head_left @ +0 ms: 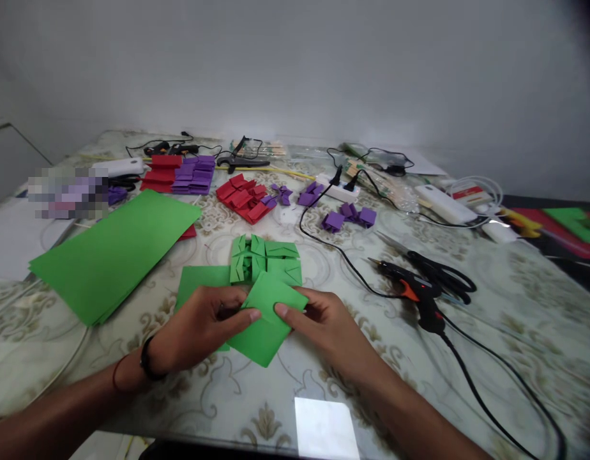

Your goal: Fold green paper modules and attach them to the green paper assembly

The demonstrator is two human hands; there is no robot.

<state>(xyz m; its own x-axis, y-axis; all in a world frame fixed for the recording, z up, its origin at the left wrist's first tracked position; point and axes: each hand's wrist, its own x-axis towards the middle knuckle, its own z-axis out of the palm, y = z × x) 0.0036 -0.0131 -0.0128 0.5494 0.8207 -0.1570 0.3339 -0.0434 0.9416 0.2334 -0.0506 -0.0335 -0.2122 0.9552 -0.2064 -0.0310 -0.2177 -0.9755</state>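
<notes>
Beneath the green paper piece [261, 342] that you hold spreads a table [189, 406] with a floral covering. Left of that piece lies a stack of green sheets [117, 255], edges slightly out of line. Your left hand [204, 326] pinches the piece from its left side, thumb on top, fingers curled beneath; your right hand [326, 322] mirrors it from the right. Neither hand is spread. Your thumb tips sit near each other close to the middle.

To the right of the piece, a hot glue gun [422, 297] shows a red light, so treat its nozzle as hot. Scissors [438, 271] lie just beyond the gun. Right behind the piece are folded green units [283, 249]; farther behind and to the right, folded purple units [347, 217].

If you are creasing, square the edges before you press, hold one side firm, and run the other thumb outward with even pressure.

Your fingertips under the piece are hidden, and I can't tell how many layers it has. Your left hand covers part of a second green sheet [199, 281], left of the piece. Far to its right, coloured sheets [558, 230] are blurred and cut off.
</notes>
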